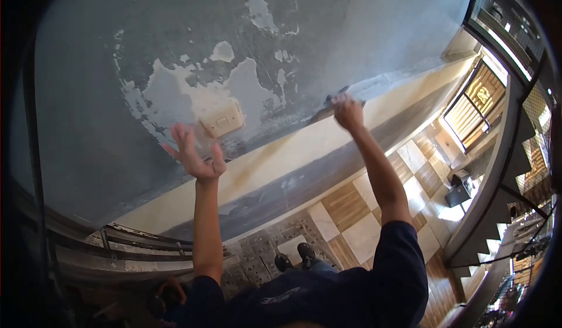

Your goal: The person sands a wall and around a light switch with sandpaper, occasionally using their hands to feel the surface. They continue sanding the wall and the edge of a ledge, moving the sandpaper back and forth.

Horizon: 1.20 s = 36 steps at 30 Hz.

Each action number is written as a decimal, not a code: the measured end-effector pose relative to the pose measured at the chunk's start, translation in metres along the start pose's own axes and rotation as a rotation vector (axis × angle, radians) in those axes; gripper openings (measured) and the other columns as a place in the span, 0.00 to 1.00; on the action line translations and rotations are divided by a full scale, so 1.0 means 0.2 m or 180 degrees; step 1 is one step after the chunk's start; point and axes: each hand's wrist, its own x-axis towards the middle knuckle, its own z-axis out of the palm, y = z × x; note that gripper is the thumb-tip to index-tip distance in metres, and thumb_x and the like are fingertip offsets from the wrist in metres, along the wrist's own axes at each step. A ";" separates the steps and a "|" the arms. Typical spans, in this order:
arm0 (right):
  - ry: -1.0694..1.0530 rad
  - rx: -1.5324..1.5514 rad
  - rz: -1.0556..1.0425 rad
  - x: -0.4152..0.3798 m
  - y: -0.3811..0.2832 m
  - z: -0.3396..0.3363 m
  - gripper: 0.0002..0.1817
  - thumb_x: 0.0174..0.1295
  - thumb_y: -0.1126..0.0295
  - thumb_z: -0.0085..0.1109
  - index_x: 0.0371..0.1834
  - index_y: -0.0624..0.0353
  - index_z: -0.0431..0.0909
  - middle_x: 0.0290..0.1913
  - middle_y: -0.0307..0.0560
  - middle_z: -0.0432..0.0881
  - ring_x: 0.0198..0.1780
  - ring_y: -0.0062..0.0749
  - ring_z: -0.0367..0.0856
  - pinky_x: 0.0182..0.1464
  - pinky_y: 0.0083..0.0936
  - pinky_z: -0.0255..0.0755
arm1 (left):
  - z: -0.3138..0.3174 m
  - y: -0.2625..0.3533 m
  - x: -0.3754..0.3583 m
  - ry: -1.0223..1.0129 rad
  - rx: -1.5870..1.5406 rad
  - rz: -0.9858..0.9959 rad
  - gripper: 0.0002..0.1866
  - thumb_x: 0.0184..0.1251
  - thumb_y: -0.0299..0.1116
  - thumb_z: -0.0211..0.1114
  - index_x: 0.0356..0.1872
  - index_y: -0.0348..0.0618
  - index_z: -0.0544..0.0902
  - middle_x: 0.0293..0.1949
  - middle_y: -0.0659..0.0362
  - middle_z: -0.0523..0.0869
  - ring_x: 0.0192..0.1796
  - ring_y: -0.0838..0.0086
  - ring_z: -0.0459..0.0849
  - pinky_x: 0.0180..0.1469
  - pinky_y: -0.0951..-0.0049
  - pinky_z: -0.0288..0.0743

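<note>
My left hand (198,157) is raised in front of the grey wall (175,29), fingers spread and slightly blurred, holding nothing. Just above and to the right of it sits a cream switch plate (222,120), ringed by pale patches (170,85) where the grey coat is gone. Farther right, my right hand (349,114) is closed around a small dark flat tool (330,99) at the wall, by the lower border of the grey coat. My fingers and the blur hide most of the tool, so its exact kind does not show.
A cream band (293,149) runs along the wall beneath the grey area. Below lies a checkered tile floor (363,237), where my shoes (305,251) stand. Dark metal railing (140,243) is at lower left. A stair-like structure (486,234) and a window (477,102) are at right.
</note>
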 end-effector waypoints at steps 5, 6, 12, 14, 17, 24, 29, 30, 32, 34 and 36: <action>-0.0049 0.1527 0.0311 -0.11 -0.07 -0.20 0.15 0.71 0.61 0.49 0.48 0.56 0.82 0.54 0.53 0.84 0.60 0.49 0.80 0.61 0.50 0.72 | -0.07 -0.22 -0.06 0.0145 0.0282 -0.0291 0.34 0.70 0.41 0.54 0.70 0.25 0.65 0.71 0.37 0.68 0.79 0.44 0.56 0.77 0.41 0.24; -0.0760 0.1323 0.1024 -0.05 -0.02 -0.21 0.16 0.71 0.61 0.48 0.47 0.56 0.83 0.54 0.54 0.84 0.60 0.49 0.80 0.62 0.49 0.72 | -0.08 -0.22 -0.10 0.0116 0.0275 -0.0330 0.34 0.70 0.41 0.54 0.70 0.25 0.65 0.71 0.37 0.68 0.79 0.44 0.56 0.77 0.41 0.24; 0.1050 0.1355 0.0685 -0.12 -0.51 -0.23 0.17 0.72 0.63 0.48 0.47 0.61 0.85 0.52 0.56 0.85 0.58 0.55 0.80 0.60 0.48 0.72 | -0.07 -0.30 -0.23 -0.0029 0.0640 -0.0400 0.37 0.74 0.48 0.48 0.72 0.26 0.62 0.73 0.38 0.65 0.80 0.46 0.53 0.77 0.42 0.26; 0.1024 0.1534 0.0356 -0.22 -0.73 -0.29 0.11 0.59 0.76 0.56 0.45 0.62 0.80 0.45 0.55 0.83 0.55 0.54 0.80 0.58 0.46 0.75 | -0.04 -0.28 -0.22 0.0133 0.0713 -0.0288 0.36 0.75 0.49 0.46 0.72 0.26 0.65 0.73 0.38 0.67 0.80 0.47 0.54 0.77 0.44 0.27; 0.0454 0.1762 -0.0109 -0.43 -1.06 -0.26 0.16 0.66 0.71 0.55 0.56 0.61 0.79 0.61 0.60 0.79 0.68 0.53 0.73 0.64 0.43 0.74 | -0.05 -0.27 -0.21 0.0171 0.0603 -0.0330 0.35 0.75 0.48 0.47 0.71 0.26 0.66 0.72 0.38 0.68 0.79 0.49 0.56 0.78 0.45 0.28; 0.2130 0.1746 0.1371 -0.35 -0.84 -0.11 0.15 0.71 0.72 0.53 0.58 0.61 0.80 0.62 0.62 0.78 0.59 0.50 0.82 0.51 0.33 0.81 | -0.08 -0.35 -0.28 -0.0047 0.0718 -0.0011 0.33 0.76 0.48 0.47 0.69 0.25 0.70 0.73 0.41 0.68 0.79 0.50 0.57 0.79 0.49 0.31; 0.2424 0.2463 0.2055 -0.17 -1.02 -0.15 0.23 0.74 0.68 0.50 0.68 0.70 0.70 0.70 0.62 0.70 0.67 0.52 0.75 0.64 0.33 0.71 | -0.06 -0.33 -0.29 0.0003 0.0781 -0.0175 0.34 0.73 0.49 0.47 0.66 0.26 0.73 0.72 0.40 0.69 0.78 0.48 0.58 0.79 0.47 0.32; 0.2605 0.2612 0.1769 -0.14 -1.13 -0.12 0.24 0.75 0.68 0.48 0.70 0.69 0.67 0.73 0.62 0.67 0.71 0.54 0.70 0.68 0.34 0.67 | -0.05 -0.33 -0.29 0.0043 0.0773 -0.0127 0.34 0.73 0.50 0.47 0.66 0.26 0.73 0.72 0.40 0.69 0.78 0.48 0.58 0.79 0.47 0.32; 0.2352 0.3113 0.1643 -0.13 -1.38 -0.18 0.29 0.73 0.71 0.44 0.75 0.74 0.56 0.77 0.75 0.50 0.79 0.68 0.47 0.77 0.44 0.48 | -0.05 -0.34 -0.30 0.0022 0.0818 -0.0140 0.34 0.74 0.50 0.46 0.65 0.26 0.74 0.71 0.40 0.69 0.78 0.48 0.58 0.79 0.47 0.32; 0.2424 0.3261 0.1359 -0.14 -1.46 -0.19 0.31 0.74 0.68 0.43 0.74 0.79 0.54 0.77 0.79 0.46 0.79 0.73 0.39 0.78 0.47 0.41 | -0.05 -0.34 -0.30 0.0034 0.0856 -0.0121 0.34 0.74 0.50 0.45 0.65 0.26 0.74 0.71 0.40 0.70 0.78 0.47 0.58 0.79 0.47 0.32; 0.2465 0.3298 0.1071 -0.17 -1.41 -0.12 0.34 0.71 0.66 0.45 0.74 0.80 0.53 0.77 0.80 0.47 0.79 0.75 0.39 0.77 0.53 0.39 | -0.07 -0.33 -0.30 -0.0091 0.0836 -0.0056 0.34 0.75 0.49 0.44 0.67 0.25 0.71 0.72 0.40 0.68 0.79 0.48 0.56 0.79 0.48 0.32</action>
